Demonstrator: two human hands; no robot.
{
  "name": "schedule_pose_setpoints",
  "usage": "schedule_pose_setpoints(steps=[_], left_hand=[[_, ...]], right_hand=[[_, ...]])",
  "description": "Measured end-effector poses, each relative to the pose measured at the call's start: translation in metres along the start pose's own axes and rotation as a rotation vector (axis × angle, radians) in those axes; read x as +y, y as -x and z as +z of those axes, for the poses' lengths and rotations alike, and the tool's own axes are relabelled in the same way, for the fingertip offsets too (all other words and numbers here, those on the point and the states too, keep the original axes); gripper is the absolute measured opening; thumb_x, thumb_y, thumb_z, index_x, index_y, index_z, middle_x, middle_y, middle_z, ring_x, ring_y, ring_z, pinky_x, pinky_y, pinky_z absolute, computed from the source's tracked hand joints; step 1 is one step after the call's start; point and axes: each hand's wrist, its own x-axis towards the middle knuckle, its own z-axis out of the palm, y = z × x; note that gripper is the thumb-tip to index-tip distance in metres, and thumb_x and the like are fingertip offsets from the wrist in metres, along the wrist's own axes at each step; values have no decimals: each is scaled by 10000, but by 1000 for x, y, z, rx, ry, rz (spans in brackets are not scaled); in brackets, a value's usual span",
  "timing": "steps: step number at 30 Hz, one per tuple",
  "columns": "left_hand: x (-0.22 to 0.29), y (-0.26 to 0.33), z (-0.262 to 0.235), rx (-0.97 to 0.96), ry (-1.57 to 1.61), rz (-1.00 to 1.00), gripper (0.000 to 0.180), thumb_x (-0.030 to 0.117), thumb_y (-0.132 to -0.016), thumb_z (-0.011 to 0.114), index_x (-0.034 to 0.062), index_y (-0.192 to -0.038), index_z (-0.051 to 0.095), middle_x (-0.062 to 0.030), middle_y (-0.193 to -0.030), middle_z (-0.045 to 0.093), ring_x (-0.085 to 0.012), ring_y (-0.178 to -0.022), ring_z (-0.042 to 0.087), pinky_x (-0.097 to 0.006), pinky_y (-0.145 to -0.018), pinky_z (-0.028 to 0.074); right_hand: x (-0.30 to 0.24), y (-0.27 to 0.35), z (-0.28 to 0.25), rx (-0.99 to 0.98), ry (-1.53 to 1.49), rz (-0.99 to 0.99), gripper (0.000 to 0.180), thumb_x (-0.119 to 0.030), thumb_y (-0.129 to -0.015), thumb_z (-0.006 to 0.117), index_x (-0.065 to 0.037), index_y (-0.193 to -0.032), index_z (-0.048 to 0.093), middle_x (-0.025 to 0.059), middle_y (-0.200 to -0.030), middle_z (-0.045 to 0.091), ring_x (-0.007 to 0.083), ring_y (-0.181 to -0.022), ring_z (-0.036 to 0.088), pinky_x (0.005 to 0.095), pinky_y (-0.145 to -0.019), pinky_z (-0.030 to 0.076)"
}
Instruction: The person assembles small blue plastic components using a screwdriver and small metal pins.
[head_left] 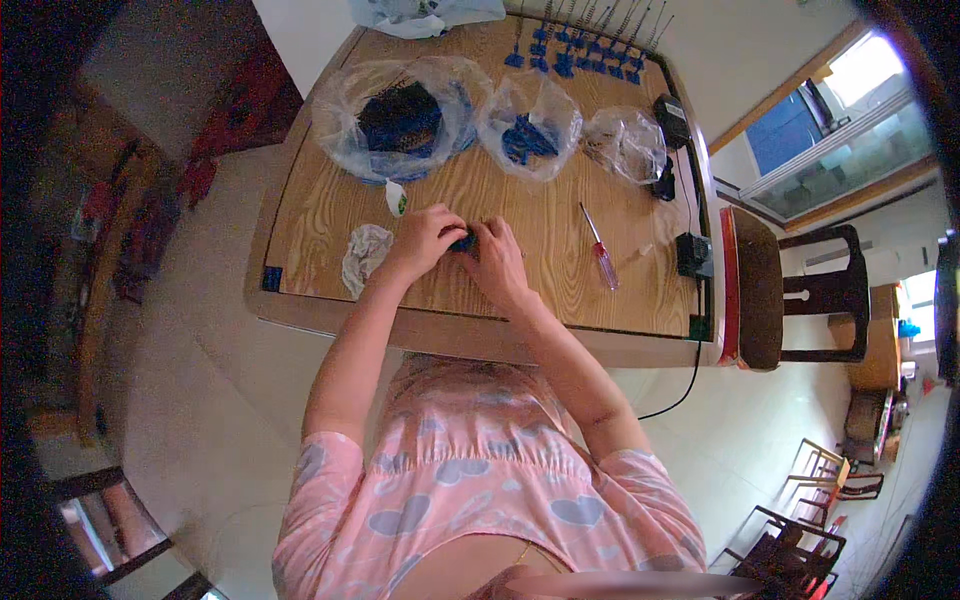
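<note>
Near the front edge of the wooden table [545, 280], my left hand [430, 238] and my right hand [498, 258] meet around a small dark blue part [462, 242]. The fingers of both hands are closed on it and cover most of it, so its exact kind does not show. A crumpled whitish cloth or tissue [366, 258] lies just left of my left hand. Beyond that hand is a small white item with a green mark [397, 198]. To the right of my right hand rests a screwdriver [600, 250] with a clear reddish handle.
Clear plastic bags hold dark springy pieces [400, 118] and blue parts [530, 138]; another clear bag [628, 145] sits beside them. Several blue pieces with upright springs [580, 55] stand at the back. Black power adapters [692, 254] and a cable line the right edge, near a chair [755, 290].
</note>
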Motion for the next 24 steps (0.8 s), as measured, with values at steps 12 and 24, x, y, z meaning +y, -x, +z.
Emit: schedule_pose_setpoints(steps=[12, 24], left_hand=[[-8, 16, -3, 65, 140, -134, 132, 94, -845, 656, 22, -954, 681, -72, -913, 682, -170, -811, 644, -276, -727, 494], [-36, 24, -8, 83, 337, -421, 126, 29, -871, 619, -13, -976, 674, -39, -945, 664, -107, -865, 604, -230, -796, 481]], right_hand=[[3, 36, -14, 34, -402, 211, 201, -47, -812, 603, -29, -1012, 595, 183, -917, 605, 381, -872, 597, 420, -737, 494], [6, 32, 8, 193, -502, 164, 150, -79, -798, 625, -30, -933, 583, 166, -886, 567, 378, -845, 582, 422, -700, 489]])
